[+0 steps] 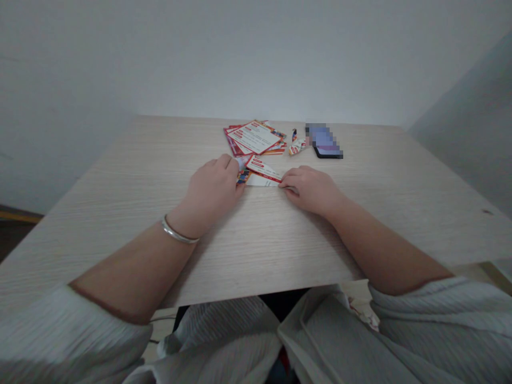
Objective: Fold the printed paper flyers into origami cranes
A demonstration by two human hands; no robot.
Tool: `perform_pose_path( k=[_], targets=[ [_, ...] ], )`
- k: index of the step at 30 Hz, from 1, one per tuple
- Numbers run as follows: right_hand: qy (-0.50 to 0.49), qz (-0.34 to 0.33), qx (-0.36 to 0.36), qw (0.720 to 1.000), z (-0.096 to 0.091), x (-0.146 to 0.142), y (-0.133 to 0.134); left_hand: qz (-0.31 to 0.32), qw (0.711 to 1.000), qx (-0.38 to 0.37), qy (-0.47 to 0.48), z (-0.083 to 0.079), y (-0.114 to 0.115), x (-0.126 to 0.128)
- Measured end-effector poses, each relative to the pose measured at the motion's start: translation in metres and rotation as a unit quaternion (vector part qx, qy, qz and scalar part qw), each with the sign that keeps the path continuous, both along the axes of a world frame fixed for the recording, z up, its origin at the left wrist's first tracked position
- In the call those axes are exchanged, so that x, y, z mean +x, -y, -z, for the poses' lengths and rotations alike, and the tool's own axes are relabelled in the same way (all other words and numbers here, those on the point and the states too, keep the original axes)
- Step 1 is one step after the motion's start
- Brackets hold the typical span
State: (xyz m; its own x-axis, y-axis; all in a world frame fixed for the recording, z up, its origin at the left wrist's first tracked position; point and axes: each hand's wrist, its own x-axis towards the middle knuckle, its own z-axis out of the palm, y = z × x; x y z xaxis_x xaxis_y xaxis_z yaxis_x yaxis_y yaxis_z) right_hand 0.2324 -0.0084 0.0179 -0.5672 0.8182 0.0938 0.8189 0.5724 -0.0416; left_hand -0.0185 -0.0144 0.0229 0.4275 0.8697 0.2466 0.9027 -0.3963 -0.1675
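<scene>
Between my two hands lies a printed paper card (264,172), partly folded over, with red and white print on one face and a coloured patch at its left end. My left hand (216,181) is closed on the card's left end, fingers curled over it. At the right corner, the thumb and fingers of my right hand (310,188) pinch the card. Just beyond it is a loose fanned stack of similar printed cards (256,137). How the folded layers meet under my left fingers is hidden.
A small folded paper piece (297,146) lies right of the stack. Beside it rests a phone (326,141), partly blurred out. The pale wooden table (256,240) meets a wall at the back. Its front edge is close to my lap.
</scene>
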Motion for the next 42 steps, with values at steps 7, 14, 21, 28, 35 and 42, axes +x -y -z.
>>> perform_pose_path(
  k=[7,14,21,28,35,42],
  targets=[
    [-0.014,0.008,0.005,1.0,0.003,0.001,-0.002,0.142,0.989,-0.033,0.033,0.019,-0.011,-0.007],
    [-0.014,0.019,0.01,1.0,0.002,0.0,-0.002,0.15,0.984,-0.097,0.014,0.017,-0.013,-0.004],
    [0.0,-0.008,0.023,1.0,-0.001,-0.012,-0.001,0.107,0.992,-0.058,-0.02,0.003,-0.005,0.006],
    [-0.031,0.042,0.043,0.998,0.005,-0.017,-0.001,0.122,0.992,-0.027,-0.025,-0.002,-0.002,0.01],
    [-0.098,0.052,0.061,0.992,0.011,-0.022,-0.002,0.113,0.993,-0.03,0.003,0.0,0.001,0.014],
    [-0.188,0.036,0.038,0.981,0.012,-0.029,0.003,0.084,0.996,-0.034,0.022,-0.003,0.009,0.018]
  ],
)
